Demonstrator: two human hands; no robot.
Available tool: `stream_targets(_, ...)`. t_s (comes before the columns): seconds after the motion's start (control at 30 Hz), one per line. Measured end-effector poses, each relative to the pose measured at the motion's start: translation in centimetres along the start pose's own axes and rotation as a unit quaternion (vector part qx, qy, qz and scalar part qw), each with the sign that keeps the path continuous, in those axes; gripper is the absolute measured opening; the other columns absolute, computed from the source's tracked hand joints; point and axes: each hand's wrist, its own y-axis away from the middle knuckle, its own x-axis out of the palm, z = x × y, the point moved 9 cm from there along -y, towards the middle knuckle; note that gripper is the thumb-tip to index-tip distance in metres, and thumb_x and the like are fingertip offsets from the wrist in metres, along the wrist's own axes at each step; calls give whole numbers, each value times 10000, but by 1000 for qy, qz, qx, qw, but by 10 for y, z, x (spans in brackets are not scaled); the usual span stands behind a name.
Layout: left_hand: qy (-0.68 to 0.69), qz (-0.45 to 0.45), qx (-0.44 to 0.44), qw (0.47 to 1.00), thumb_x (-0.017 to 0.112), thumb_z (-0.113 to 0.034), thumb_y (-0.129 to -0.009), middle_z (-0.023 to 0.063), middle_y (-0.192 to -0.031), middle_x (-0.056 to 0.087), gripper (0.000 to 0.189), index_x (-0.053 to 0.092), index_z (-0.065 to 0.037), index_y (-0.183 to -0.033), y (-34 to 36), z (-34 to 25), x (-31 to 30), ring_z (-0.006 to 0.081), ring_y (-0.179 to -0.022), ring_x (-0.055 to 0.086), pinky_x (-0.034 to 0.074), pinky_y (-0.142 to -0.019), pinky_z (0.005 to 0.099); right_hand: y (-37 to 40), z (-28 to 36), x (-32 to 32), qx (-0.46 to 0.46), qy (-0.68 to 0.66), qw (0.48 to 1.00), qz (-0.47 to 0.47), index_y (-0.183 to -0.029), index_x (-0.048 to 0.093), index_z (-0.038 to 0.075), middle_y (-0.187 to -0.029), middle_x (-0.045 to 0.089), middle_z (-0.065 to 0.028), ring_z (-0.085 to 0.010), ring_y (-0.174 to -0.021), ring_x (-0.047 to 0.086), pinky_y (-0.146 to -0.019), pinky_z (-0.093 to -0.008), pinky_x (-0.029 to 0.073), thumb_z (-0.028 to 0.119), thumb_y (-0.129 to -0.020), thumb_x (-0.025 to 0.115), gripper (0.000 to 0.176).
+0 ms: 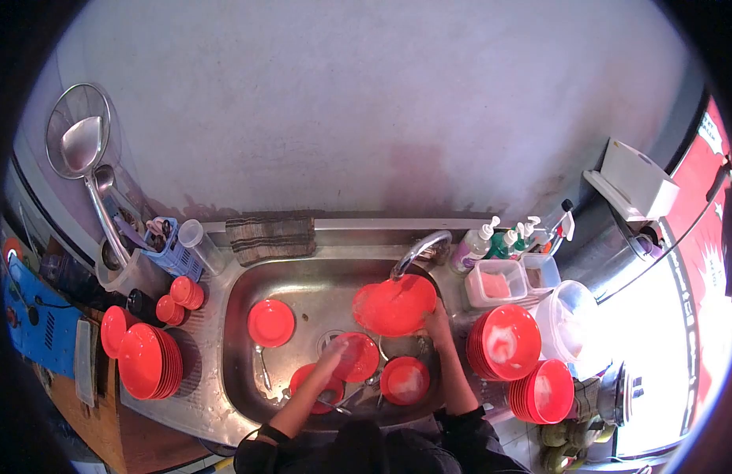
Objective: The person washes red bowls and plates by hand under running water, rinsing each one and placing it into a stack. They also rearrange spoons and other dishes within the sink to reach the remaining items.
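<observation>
Under the running-height tap [421,251], my right hand [439,325] grips the right edge of a large red bowl [394,306], tilted over the sink [238,332]. Lower and to the left, my left hand [331,357], slightly blurred, is closed at the left edge of a smaller red bowl [358,359]. Beneath my left forearm lies another red bowl [325,393], partly covered. A red dish [405,381] rests at the sink's lower right, and a red plate [271,323] at its upper left. A spoon [262,370] lies below that plate; other cutlery is partly hidden.
Stacked red bowls [149,363] stand on the left drainboard. More stacks, with suds in the top bowls [512,344], are on the right. Pump bottles [476,246] and a clear tub [492,283] sit behind them. A striped cloth [271,238] lies on the back ledge.
</observation>
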Motion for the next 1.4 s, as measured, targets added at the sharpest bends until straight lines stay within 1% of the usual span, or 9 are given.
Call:
stream_targets(0.37,124,42,-88,987,413,-259,-826,122,-1062,465,374,363,-30,-1117,32,-21,17,220,-921,507,384,-799,321,29,40,28,-18,-120,990,68,-1187,246,101,-1024,463,-120,-238,-730,570,-493,-343,520,24,-738,386,477)
stream_targets(0.47,159,37,-84,983,406,-279,-828,130,-1113,424,403,340,-31,-1139,34,-24,19,235,-956,488,362,-837,338,29,41,28,-121,-153,981,24,-1192,224,98,-1094,411,-126,-255,-833,544,-554,-359,519,59,-768,398,460)
stream_targets(0.67,272,81,-92,954,450,-305,-809,135,-1101,439,430,332,-47,-1131,44,-46,34,238,-937,502,393,-813,319,65,44,68,-2,-320,938,135,-1215,195,116,-1172,357,-109,-271,-991,460,-678,-407,483,127,-809,422,466)
stream_targets(0.77,291,129,4,948,464,-277,-805,129,-1125,420,430,321,-53,-1143,53,-75,45,241,-928,506,415,-791,334,74,21,81,46,-302,943,130,-1251,123,143,-1218,292,-105,-288,-1005,439,-666,-417,485,144,-816,417,525)
stream_targets(0.97,231,55,-4,971,519,-182,-772,88,-1028,493,393,371,-55,-1112,44,-47,32,228,-866,535,468,-695,350,88,37,79,-44,-243,965,86,-1231,233,115,-1170,365,-98,-207,-1007,439,-679,-342,482,97,-816,409,451)
stream_targets(1.07,255,19,29,966,546,-163,-748,80,-1009,503,403,379,-67,-1101,32,-36,14,214,-876,526,460,-708,331,104,76,59,-252,-57,966,29,-1179,336,104,-1085,464,-92,-137,-957,464,-738,-274,435,82,-810,425,380)
stream_targets(1.17,158,-14,44,986,589,-149,-712,76,-994,511,438,392,-59,-1093,34,-41,3,199,-883,522,459,-705,328,123,107,59,-170,141,974,58,-1132,398,97,-962,539,-132,-163,-855,539,-701,-292,442,70,-792,440,344)
stream_targets(1.23,87,-70,100,989,590,-152,-714,73,-924,541,375,453,-36,-1043,52,-68,2,161,-759,553,467,-637,284,144,141,66,-372,270,888,26,-1092,428,94,-862,553,-167,-252,-734,570,-624,-330,451,47,-764,452,333)
stream_targets(1.4,-5,-51,145,988,511,-244,-779,87,-805,565,312,487,-9,-982,57,-71,7,145,-580,559,459,-511,251,152,159,57,-302,351,886,-9,-1014,452,72,-792,546,-186,-337,-702,534,-563,-388,437,32,-733,467,285)
